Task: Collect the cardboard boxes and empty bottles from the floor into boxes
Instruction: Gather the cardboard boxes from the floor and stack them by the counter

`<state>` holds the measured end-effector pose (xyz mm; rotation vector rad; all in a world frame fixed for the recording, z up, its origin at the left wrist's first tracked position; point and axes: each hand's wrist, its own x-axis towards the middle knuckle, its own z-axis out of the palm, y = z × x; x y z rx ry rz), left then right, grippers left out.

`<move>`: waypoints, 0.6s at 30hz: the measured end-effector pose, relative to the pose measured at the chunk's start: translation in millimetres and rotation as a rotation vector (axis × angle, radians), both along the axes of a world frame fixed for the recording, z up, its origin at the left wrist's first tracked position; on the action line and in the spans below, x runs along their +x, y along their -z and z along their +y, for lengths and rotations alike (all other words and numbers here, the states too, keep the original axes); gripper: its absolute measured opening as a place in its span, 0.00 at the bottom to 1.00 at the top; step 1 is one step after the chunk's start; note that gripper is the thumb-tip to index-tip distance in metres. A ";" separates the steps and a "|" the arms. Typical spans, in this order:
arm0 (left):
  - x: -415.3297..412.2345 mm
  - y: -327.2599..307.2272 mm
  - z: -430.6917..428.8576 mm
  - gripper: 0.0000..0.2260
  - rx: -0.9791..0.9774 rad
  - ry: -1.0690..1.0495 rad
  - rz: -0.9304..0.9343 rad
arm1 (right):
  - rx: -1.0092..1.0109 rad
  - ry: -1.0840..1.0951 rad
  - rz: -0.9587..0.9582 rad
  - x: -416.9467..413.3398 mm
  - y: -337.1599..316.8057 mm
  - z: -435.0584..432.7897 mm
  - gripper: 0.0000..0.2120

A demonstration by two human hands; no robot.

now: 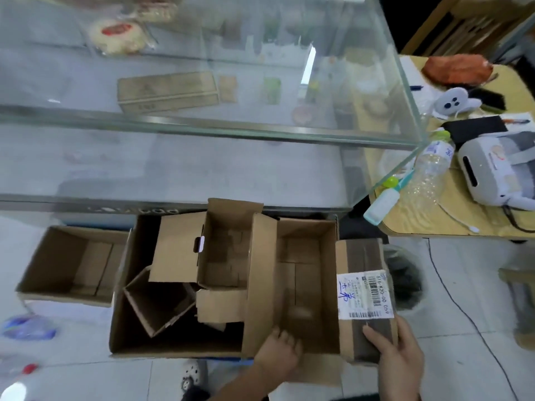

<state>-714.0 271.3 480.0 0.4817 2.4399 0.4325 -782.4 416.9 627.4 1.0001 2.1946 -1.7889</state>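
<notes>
A large open cardboard box (127,337) stands on the floor below me, holding several smaller cardboard boxes. One of them, an open box (304,273) with a white shipping label (365,295) on its right flap, sits at the large box's right end. My left hand (278,354) grips this box's near edge, fingers curled inside. My right hand (401,354) holds its labelled right flap, thumb on top. Another open cardboard box (60,264) sits on the floor to the left. A crushed blue-labelled bottle (29,327) lies at the far left, and a red-capped bottle (20,369) below it.
A glass display counter (202,134) runs behind the boxes. A yellow table (434,215) at right carries a plastic bottle (428,172), a grey device (492,172) and small items. A dark bin (405,279) and a black cable (451,296) lie on the white tiled floor at right.
</notes>
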 end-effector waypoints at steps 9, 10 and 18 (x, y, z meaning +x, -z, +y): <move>134.1 -34.6 -152.0 0.11 -0.219 -0.437 -0.012 | -0.174 -0.299 0.216 56.5 -70.0 -146.6 0.20; 150.1 -33.0 -165.6 0.09 -0.247 -0.548 0.029 | -0.240 -0.352 0.197 65.7 -73.2 -166.9 0.19; 187.6 -53.3 -228.9 0.11 -0.123 -1.085 -0.213 | -0.283 -0.738 -0.301 107.9 9.9 -308.4 0.14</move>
